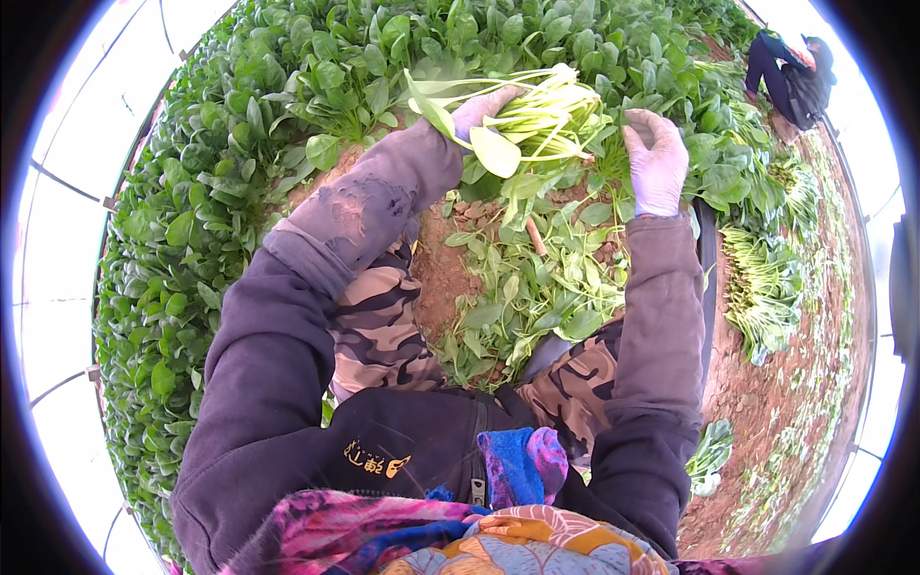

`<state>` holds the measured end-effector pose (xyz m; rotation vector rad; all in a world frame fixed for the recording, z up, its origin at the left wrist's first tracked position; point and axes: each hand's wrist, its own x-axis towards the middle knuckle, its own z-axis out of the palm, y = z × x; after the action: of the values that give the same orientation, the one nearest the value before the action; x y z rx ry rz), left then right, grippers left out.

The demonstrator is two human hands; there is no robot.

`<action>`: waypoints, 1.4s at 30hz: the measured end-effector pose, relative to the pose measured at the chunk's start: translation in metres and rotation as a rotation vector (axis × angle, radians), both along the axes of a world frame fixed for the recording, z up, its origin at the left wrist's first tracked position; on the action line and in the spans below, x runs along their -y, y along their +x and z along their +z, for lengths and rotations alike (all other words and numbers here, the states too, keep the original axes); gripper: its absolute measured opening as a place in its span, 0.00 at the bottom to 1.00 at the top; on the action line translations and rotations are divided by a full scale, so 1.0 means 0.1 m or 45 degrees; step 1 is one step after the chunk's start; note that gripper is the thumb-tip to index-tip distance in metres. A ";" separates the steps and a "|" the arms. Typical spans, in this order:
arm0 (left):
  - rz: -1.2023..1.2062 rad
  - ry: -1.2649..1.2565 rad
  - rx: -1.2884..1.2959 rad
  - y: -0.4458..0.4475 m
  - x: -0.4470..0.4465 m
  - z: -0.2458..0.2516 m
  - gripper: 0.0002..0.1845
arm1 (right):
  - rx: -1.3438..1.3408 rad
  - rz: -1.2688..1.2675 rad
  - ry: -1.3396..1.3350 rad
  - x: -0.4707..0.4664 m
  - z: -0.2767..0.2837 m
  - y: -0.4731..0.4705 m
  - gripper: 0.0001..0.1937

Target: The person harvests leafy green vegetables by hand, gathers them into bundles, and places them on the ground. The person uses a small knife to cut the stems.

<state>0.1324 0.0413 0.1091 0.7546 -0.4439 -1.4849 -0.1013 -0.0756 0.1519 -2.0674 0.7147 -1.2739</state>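
My left hand (483,113), in a pale glove, grips a bunch of leafy greens (550,118) that look like spinach. Their pale stems and root ends point right, and a few long leaves stick out around the wrist. To the right of the bunch is my right hand (658,162), also gloved, apart from it. Its fingers are bent with a gap to the thumb, and nothing shows between them. Below the bunch, loose leaves (517,287) cover the soil between my legs. Among them lies a brown stick-like piece (535,236), perhaps a wooden handle.
Dense standing greens (215,187) fill the left and far side. Cut bunches (762,287) lie in a row on bare soil (747,402) at right. A dark curved strip (708,280) runs beside my right forearm. Another person (790,79) crouches at far right, near the plastic greenhouse wall (61,237).
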 end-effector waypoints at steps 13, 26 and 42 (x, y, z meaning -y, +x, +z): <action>-0.121 -0.095 0.526 -0.12 -0.08 0.00 0.20 | -0.391 -0.020 -0.021 0.07 -0.24 0.13 0.12; -0.374 -0.281 -0.011 0.24 -0.01 -0.19 0.26 | -0.603 -0.083 0.274 0.40 -0.08 -0.29 0.18; -0.424 -0.159 -0.068 0.19 -0.03 -0.30 0.21 | -0.214 0.295 0.084 0.16 -0.22 0.01 0.08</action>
<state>0.1512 0.0439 0.0795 0.5586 -0.6379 -1.7641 -0.1003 -0.0913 0.1303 -2.1494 0.5612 -0.9455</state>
